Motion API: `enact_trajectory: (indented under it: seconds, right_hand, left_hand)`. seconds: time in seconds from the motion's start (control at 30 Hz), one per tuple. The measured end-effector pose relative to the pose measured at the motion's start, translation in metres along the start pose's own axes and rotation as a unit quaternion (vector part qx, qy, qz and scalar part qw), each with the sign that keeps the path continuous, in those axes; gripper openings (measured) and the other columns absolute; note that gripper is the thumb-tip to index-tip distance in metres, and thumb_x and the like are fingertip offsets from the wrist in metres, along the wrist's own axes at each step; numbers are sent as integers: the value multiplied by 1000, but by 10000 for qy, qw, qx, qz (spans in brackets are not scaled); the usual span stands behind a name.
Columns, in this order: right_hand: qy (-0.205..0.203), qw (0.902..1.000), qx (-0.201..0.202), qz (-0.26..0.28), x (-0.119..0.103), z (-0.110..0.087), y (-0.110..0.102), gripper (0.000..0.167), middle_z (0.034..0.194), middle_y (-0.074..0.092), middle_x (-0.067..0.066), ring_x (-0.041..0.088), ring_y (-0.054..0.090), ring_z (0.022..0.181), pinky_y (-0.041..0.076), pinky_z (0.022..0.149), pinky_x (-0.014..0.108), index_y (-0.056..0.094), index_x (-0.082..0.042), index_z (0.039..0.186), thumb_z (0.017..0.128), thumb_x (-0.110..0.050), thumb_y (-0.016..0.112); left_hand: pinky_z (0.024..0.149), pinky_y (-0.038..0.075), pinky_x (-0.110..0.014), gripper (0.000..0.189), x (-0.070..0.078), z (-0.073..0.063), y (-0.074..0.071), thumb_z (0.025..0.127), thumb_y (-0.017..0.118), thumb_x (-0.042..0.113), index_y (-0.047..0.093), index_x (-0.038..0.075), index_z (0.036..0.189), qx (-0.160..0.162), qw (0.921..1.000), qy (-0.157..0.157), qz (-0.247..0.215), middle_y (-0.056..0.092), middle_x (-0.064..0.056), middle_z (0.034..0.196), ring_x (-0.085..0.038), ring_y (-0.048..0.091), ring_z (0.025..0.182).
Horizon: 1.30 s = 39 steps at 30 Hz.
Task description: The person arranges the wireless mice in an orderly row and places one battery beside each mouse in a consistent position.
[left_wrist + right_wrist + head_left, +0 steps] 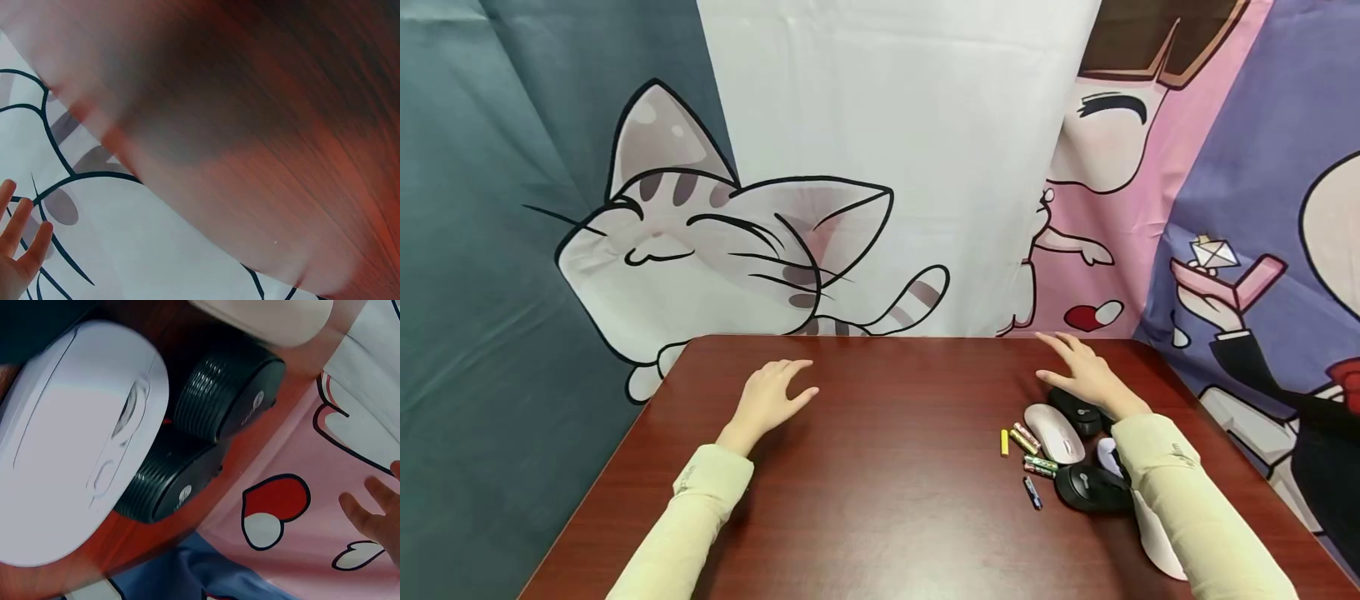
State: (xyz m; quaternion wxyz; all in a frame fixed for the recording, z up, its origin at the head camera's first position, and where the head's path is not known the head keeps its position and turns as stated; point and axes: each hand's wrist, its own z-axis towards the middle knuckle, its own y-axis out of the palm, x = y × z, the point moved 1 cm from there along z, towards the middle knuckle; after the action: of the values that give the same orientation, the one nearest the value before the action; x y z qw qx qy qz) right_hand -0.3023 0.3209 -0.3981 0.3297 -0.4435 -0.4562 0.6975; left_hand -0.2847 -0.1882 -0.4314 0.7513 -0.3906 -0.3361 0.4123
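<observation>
My left hand (769,398) is held over the left part of the table, fingers spread and nothing in them; its fingers (19,240) also show at the edge of the left wrist view. On the other side, my right hand (1088,377) reaches above a cluster of computer mice, holding nothing. Nearest to it is a black mouse (1077,412), partly hidden by the hand and wrist. Beside that lie a pale pink mouse (1055,433) and another black mouse (1093,489). A white mouse (81,450) looms large in the right wrist view.
Several small batteries lie left of the mice: a yellow one (1004,442), green ones (1040,466) and a dark blue one (1032,492). One white mouse (1157,533) is partly covered by the right sleeve. Behind the brown table (880,467) hangs a cartoon-printed cloth (895,125).
</observation>
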Motion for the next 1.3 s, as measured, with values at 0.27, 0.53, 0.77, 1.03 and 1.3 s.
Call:
enact_trajectory:
  seconds: [0.27,0.53,0.77,1.03,1.3]
  right_hand:
    - [-456,9989,-118,-31,-2,-8,-12,46,127,50,29,49,48,115,36,94,64,53,-2,128,87,-22,64]
    - [-573,9973,-442,-140,-5,-14,-19,40,117,55,27,45,51,110,37,92,62,58,0,120,86,-20,65]
    - [-629,9930,-994,-62,-4,-24,-25,35,111,59,24,40,57,102,44,88,55,60,1,114,87,-20,65]
    - [-636,9947,-794,-160,-1,-39,-28,32,110,61,21,38,57,102,45,87,55,61,1,113,86,-17,65]
    - [-462,9967,-548,-384,3,-55,-30,16,90,62,9,27,59,85,49,74,44,64,-5,95,83,-14,68]
  left_hand:
    - [82,49,-48,43,7,-4,-1,83,68,39,63,15,118,-142,9999,88,22,68,-10,111,-33,62,100]
    - [81,50,-48,41,7,-10,-2,82,68,41,66,15,113,-423,9991,37,-87,69,-8,107,-32,63,98]
    - [74,52,-45,37,5,-17,-4,81,68,44,70,12,100,-723,9971,-205,83,70,-8,96,-28,65,89]
    - [75,51,-46,35,1,-24,-6,84,67,38,69,10,104,-1565,9849,-619,-411,71,-10,99,-27,66,91]
    - [77,51,-47,30,0,-22,-7,85,67,31,69,8,104,-1959,9763,-654,-638,70,-11,99,-27,65,92]
